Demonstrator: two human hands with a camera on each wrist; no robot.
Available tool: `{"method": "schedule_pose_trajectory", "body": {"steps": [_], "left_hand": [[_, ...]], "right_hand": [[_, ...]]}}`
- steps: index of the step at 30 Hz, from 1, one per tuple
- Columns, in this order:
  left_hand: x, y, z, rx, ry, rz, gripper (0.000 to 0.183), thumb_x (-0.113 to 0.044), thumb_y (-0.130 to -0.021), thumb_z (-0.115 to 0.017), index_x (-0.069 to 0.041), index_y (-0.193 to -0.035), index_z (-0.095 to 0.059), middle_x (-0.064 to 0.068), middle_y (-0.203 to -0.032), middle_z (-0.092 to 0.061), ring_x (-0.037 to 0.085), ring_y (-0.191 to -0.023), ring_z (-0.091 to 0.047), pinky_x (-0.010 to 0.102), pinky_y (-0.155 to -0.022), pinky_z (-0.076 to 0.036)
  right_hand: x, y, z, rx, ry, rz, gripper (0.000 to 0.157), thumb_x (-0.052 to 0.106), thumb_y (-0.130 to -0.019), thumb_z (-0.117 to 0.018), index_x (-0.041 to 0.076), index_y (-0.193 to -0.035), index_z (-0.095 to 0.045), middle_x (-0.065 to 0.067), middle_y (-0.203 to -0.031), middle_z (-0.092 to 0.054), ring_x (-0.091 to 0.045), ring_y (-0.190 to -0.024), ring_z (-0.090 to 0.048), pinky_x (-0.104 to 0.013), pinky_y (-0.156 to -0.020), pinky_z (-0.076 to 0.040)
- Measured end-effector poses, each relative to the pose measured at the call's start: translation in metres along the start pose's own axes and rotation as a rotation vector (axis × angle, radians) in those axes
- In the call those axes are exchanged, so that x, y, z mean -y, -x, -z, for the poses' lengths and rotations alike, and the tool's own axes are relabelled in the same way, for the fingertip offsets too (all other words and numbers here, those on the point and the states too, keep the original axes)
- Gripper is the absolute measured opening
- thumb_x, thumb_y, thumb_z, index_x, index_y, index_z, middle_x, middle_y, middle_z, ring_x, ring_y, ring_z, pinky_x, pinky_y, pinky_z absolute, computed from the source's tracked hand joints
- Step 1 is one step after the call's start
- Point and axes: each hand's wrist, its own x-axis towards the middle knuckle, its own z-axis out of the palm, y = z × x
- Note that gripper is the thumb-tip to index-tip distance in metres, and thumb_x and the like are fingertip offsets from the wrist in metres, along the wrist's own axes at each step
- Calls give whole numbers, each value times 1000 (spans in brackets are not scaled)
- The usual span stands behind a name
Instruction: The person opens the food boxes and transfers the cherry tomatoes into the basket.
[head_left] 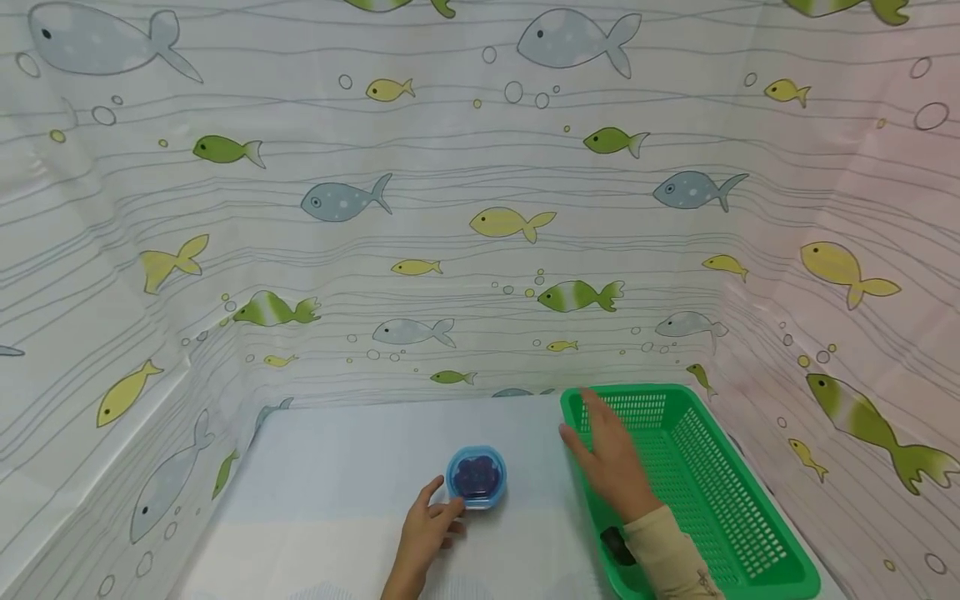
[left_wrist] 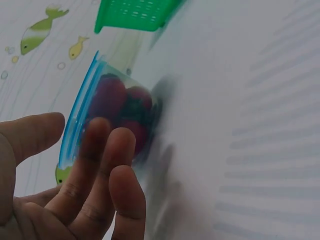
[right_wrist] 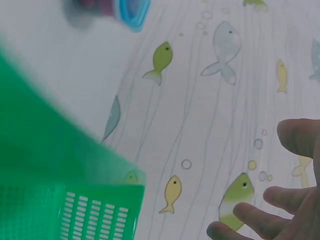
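Note:
A small clear plastic container with a light blue lid (head_left: 477,477) stands on the white table. Through its side in the left wrist view, the container (left_wrist: 125,102) shows several round, dark red pieces with some green among them. My left hand (head_left: 429,529) is at its near left side, thumb and fingers spread and loosely bent. In the left wrist view those fingers (left_wrist: 127,192) overlap the container; whether they touch it I cannot tell. My right hand (head_left: 611,462) hovers over the left side of a green basket (head_left: 750,475), fingers extended, holding nothing.
Fish-patterned sheeting (head_left: 420,292) encloses the table (head_left: 337,467) at the back and both sides. The slotted basket stands at the right, close to the right-hand sheet. A small dark object (head_left: 618,546) shows beside my right wrist; its kind is unclear.

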Motion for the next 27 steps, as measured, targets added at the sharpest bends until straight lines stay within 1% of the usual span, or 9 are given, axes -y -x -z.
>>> {"method": "schedule_pose_trajectory", "body": {"steps": [3, 6, 10, 15, 18, 23, 27], "left_hand": [[1, -1, 0, 12, 18, -2, 81, -34, -96, -71, 0, -156, -29, 14, -102, -76, 26, -79, -73, 35, -62, -54], [3, -2, 1, 36, 50, -1, 80, -32, -96, -70, -2, -157, -28, 15, -103, -75, 26, -81, -74, 34, -63, -54], [5, -2, 3, 69, 94, -7, 79, -27, -97, -69, -2, -158, -26, 17, -105, -75, 29, -83, -74, 34, -64, -54], [3, -2, 4, 84, 107, -21, 77, -22, -98, -69, -1, -158, -26, 18, -104, -74, 29, -84, -74, 36, -66, -55], [1, -2, 4, 86, 113, -23, 76, -21, -98, -69, -2, -158, -26, 18, -104, -74, 29, -84, -74, 36, -67, -56], [1, -2, 4, 82, 119, -13, 78, -23, -97, -70, -1, -158, -26, 19, -104, -74, 30, -85, -74, 35, -67, -55], [0, -1, 3, 79, 115, -6, 78, -22, -98, -69, -1, -158, -26, 19, -103, -74, 33, -88, -73, 36, -69, -55]], "right_hand": [[12, -4, -5, 16, -41, -33, 72, 43, -103, -58, 7, -158, -30, -20, -157, -37, -41, -144, -34, -62, -111, -29], [22, -6, -10, 24, -61, -43, 71, 38, -102, -61, 7, -158, -31, -19, -158, -37, -40, -145, -34, -61, -112, -28], [33, -6, -20, 26, -71, -36, 72, 33, -100, -65, 6, -157, -32, -16, -158, -38, -37, -145, -35, -58, -113, -29], [45, -3, -32, 32, -105, -14, 70, 32, -101, -65, 5, -157, -33, -16, -158, -39, -35, -145, -36, -57, -113, -30], [52, 0, -37, 18, -126, 0, 69, 30, -100, -66, 4, -156, -36, -16, -156, -42, -34, -145, -37, -56, -113, -32], [58, 8, -49, -8, -89, 39, 67, 28, -97, -71, 6, -153, -42, -13, -152, -48, -31, -140, -45, -51, -110, -37], [59, 19, -58, 19, -84, 40, 67, 26, -95, -74, 9, -152, -44, -8, -152, -49, -25, -140, -45, -46, -111, -38]]}}
